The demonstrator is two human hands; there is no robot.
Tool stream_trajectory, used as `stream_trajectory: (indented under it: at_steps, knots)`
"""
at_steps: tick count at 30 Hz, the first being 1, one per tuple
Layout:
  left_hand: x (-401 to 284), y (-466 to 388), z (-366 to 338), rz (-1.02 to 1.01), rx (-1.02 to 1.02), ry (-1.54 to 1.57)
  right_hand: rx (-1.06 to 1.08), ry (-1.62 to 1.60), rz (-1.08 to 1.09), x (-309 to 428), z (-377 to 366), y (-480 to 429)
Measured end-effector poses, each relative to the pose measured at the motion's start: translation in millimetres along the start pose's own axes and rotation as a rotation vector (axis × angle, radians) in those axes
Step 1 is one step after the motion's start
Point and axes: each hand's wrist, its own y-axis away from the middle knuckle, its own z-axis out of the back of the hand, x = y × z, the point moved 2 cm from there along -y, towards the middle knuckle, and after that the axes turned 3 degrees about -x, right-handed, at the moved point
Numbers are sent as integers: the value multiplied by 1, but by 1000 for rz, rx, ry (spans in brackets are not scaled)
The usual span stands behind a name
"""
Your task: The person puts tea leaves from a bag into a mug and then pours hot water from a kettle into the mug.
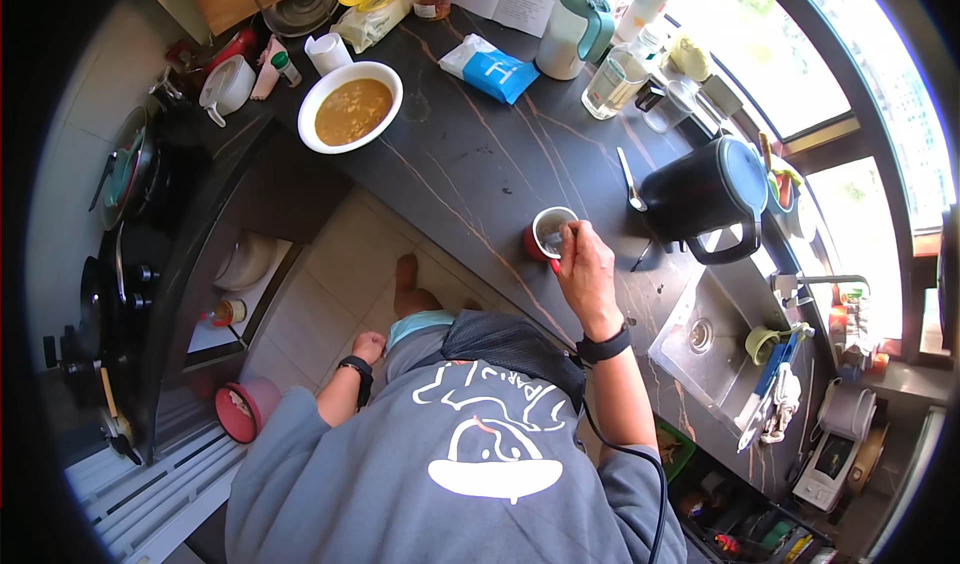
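Observation:
A red mug (531, 243) with a white inside stands near the counter's front edge. Above its mouth is my right hand (589, 275), thumb and fingertips pinched together on a small pale item that reaches into the mug; its kind is hard to make out. The mug's red handle lies partly under this hand. My left hand (367, 347) hangs low beside my thigh, away from the counter, its fingers loosely curled. Beyond the right hand, a metal spoon (632, 187) lies next to a black electric kettle (682, 192) with a pale blue lid.
A white bowl of brown soup (352, 110) sits at the far left of the dark counter (465, 166). Farther back are a blue and white packet (491, 68), a green-lidded jug (566, 35) and a glass bottle (611, 83). At right is a steel sink (701, 335); the stove is left.

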Motion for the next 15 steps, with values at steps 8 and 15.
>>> stream_trajectory:
  at_steps: [8, 15]
  knots:
    - [-20, 8, 6, 24, 32, 70, -70, 157, 1, -9, 9, -3]
    - [-1, -8, -2, -49, -33, -4, -53, 39, 72, -3, -7, -4]
